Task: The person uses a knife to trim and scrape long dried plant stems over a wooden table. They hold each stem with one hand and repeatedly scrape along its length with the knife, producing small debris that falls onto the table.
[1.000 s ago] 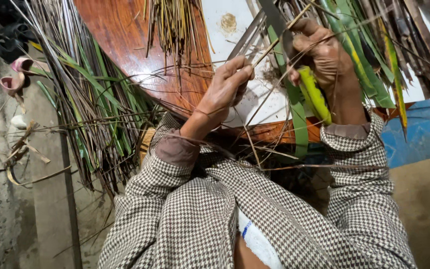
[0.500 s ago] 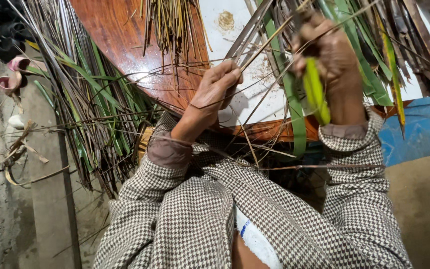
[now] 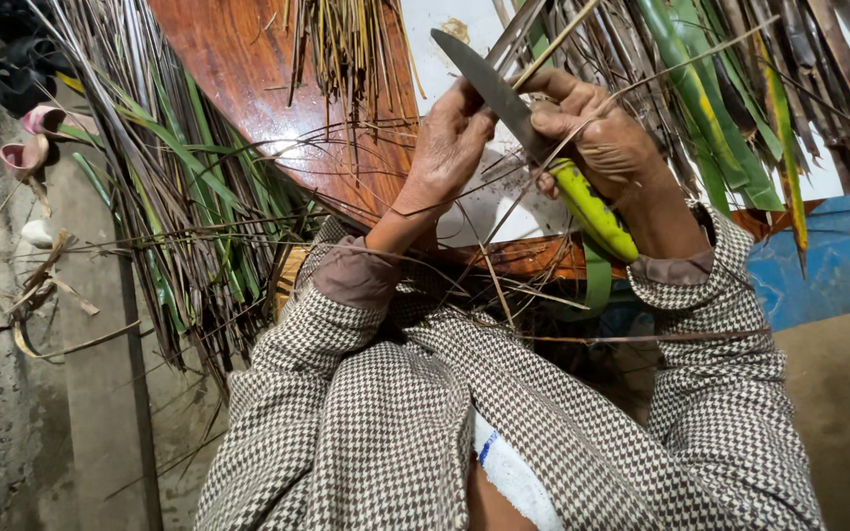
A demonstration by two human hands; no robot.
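Note:
My right hand (image 3: 610, 147) grips a knife by its yellow-green handle (image 3: 594, 210); the dark blade (image 3: 491, 90) points up and to the left. My left hand (image 3: 445, 147) pinches a thin palm leaf midrib (image 3: 582, 118) against the blade, close beside the right hand. Both hands hover over a reddish wooden board (image 3: 258, 88). Both arms wear houndstooth sleeves.
Long green and dry palm leaves (image 3: 189, 216) hang over the board's left side, more lie at the upper right (image 3: 740, 98). A bundle of stripped midribs (image 3: 346, 49) lies on the board. A concrete ledge (image 3: 100, 374) runs on the left, a blue surface (image 3: 838, 265) on the right.
Both hands came together; the left hand rose to the blade and the knife now shows with its blade pointing up-left, the midrib held across it.

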